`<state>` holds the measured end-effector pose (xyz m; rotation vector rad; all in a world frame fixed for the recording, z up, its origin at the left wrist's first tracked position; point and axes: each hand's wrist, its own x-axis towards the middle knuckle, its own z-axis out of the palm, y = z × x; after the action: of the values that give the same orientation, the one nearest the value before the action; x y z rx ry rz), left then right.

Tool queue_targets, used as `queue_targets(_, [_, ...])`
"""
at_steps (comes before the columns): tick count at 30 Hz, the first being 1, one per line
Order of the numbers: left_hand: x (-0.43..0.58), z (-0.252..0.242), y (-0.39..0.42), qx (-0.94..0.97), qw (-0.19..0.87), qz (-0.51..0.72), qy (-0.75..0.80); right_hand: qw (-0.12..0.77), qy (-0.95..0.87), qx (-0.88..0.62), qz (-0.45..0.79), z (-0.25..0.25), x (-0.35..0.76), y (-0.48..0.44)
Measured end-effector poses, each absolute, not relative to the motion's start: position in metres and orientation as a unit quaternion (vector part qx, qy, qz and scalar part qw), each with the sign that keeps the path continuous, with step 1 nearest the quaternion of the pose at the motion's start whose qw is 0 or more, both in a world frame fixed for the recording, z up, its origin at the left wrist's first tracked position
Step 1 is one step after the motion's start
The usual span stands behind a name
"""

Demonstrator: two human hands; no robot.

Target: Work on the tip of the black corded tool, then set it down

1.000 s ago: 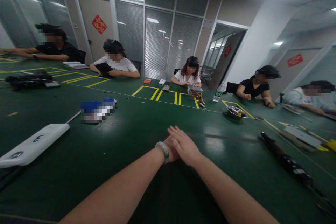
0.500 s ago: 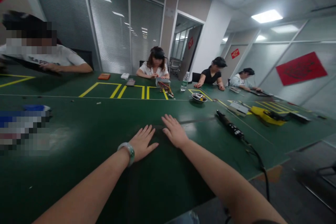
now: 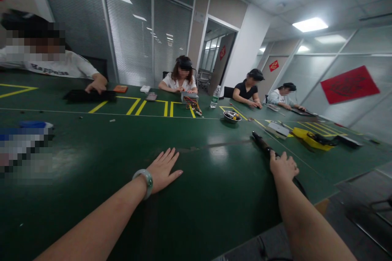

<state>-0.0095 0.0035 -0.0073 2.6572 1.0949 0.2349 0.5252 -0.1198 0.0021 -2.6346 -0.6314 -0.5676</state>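
We look down a long dark green desk [image 3: 196,195] marked with yellow tape lines, our two bare arms reaching out over it. Our left hand [image 3: 163,169] lies flat on the bare desk top, palm down, fingers spread wide, holding nothing. A pale green bangle [image 3: 143,177] circles that wrist.

Our right hand [image 3: 283,166] is out to the right, near the desk's edge, resting on a long black tool [image 3: 260,142] that lies on the desk and points away from us. The fingers curl over the near end of the tool; whether they grip it or only rest on it, we cannot tell. A black cable [image 3: 301,189] runs from under the hand and drops over the desk's edge.

Beyond the tool sit a small metal bowl [image 3: 232,116] with bits inside, a clear water bottle [image 3: 215,96], and a grey metal box with coloured wires [image 3: 190,100] spilling out. Farther right lies a yellow tray [image 3: 309,138]. At the far left is a blue item [image 3: 33,124], partly blurred.

Other people sit around the far side of the desk, their hands on their own work. One, at the left, in a white shirt, rests a hand [image 3: 96,86] on a flat black object [image 3: 87,96].
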Motion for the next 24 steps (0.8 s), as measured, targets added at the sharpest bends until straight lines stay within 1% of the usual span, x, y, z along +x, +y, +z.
queue_targets(4, [-0.009, -0.008, 0.003, 0.914, 0.118, 0.076, 0.38, 0.15, -0.289, -0.933, -0.155, 0.004, 0.527, -0.112])
queue_targets(7, [-0.008, -0.006, 0.001, 0.914, 0.121, 0.082, 0.379, 0.16, -0.284, -0.933, -0.15, 0.004, 0.531, -0.113])
queue_targets(11, [-0.008, -0.001, -0.004, 0.909, 0.12, 0.105, 0.386, 0.179, -0.285, -0.935, -0.112, 0.004, 0.537, -0.12])
queue_targets(16, [-0.007, 0.002, -0.009, 0.905, 0.105, 0.136, 0.39, 0.174, -0.339, -0.921, -0.079, 0.007, 0.535, -0.125])
queue_targets(20, [-0.004, 0.0, -0.009, 0.894, 0.094, 0.16, 0.408, 0.184, -0.422, -0.887, -0.048, 0.013, 0.509, -0.124])
queue_targets(24, [0.001, 0.001, -0.009, 0.886, 0.083, 0.199, 0.409, 0.23, -0.475, -0.848, -0.046, 0.025, 0.451, -0.116])
